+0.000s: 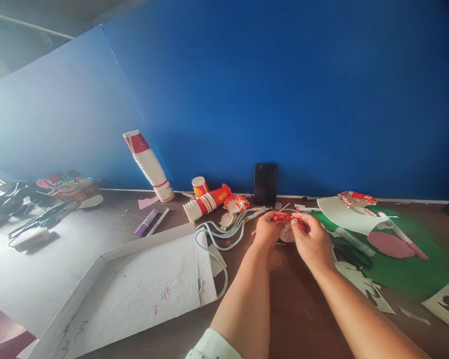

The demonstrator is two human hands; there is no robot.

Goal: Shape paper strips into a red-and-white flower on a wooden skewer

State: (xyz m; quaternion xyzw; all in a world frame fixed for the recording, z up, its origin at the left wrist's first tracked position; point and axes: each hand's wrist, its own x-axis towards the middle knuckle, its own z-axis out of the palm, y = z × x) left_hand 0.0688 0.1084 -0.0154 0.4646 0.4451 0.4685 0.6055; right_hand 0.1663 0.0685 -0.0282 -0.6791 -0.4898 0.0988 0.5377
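Both hands meet over the dark table around a cut paper cup [287, 233], whose pale round base shows below and whose red strips fold outward along the top. My left hand [268, 229] pinches the red edge on the left side. On the right, my right hand [313, 239] has its thumb and fingers closed on the same red rim. Just left of them lies another cut-up red-and-white cup [235, 205] with curled strips. Fingers hide part of the held piece.
Behind are stacked paper cups [149, 164], lying cups [207, 203] and a black phone [265, 183] against the blue wall. A white box lid [134, 289], pale cable [224, 244] and glue stick [146, 223] lie left. Paper scraps [362, 284] and a pink disc [391, 244] lie right.
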